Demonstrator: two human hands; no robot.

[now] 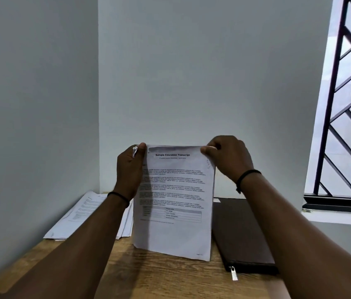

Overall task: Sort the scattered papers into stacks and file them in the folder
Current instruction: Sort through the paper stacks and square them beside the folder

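Observation:
I hold a stack of white printed papers [174, 203] upright, its bottom edge standing on the wooden table [166, 277]. The front sheet is headed "Sample Education Transcript". My left hand [130, 171] grips the stack's upper left edge, thumb in front. At the top right corner, my right hand [228, 157] pinches the sheets. A dark brown zipped folder [241, 236] lies flat on the table just right of the stack, its zip pull at the near corner. More printed papers [84, 214] lie in a loose pile at the table's left, partly hidden by my left forearm.
Grey walls close in the table at the back and left, forming a corner. At the right is a window with dark metal bars [347, 104] and a white sill.

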